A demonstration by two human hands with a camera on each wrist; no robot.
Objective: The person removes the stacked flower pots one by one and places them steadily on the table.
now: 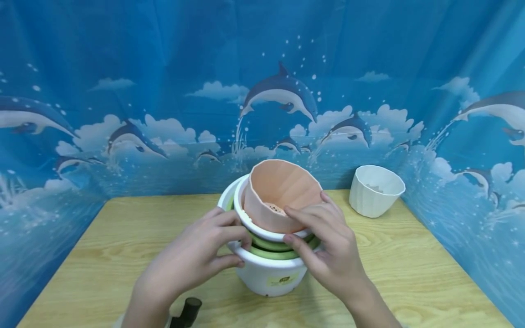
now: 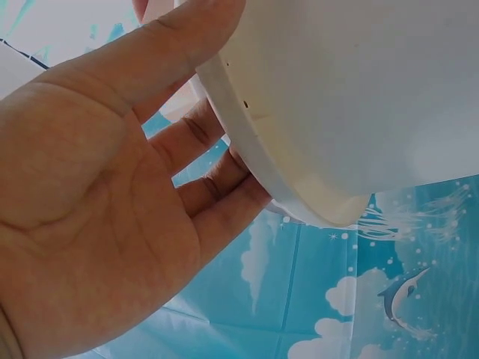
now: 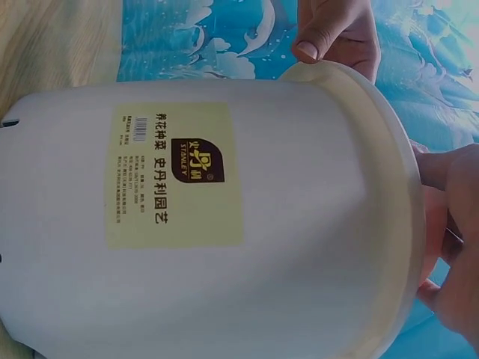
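Observation:
A nested stack of flower pots stands before me: a large white pot (image 1: 262, 275) outermost, green pots (image 1: 272, 254) inside it, a smaller white pot (image 1: 250, 224) above those, and a peach pot (image 1: 262, 212) tilted on top. My left hand (image 1: 205, 246) grips the large white pot's rim at the left, thumb outside and fingers over the edge, as the left wrist view shows. At the right, my right hand (image 1: 328, 241) holds the peach pot, its fingers over the rim and its thumb low near the smaller white pot's rim. A label (image 3: 176, 176) marks the large pot's front.
A separate white faceted pot (image 1: 369, 200) stands at the table's back right, with something pale inside. Under everything is a wood-grain table (image 1: 410, 273). Blue dolphin-print cloth (image 1: 184, 114) encloses the back and sides. A black device (image 1: 189, 312) sits by the left wrist.

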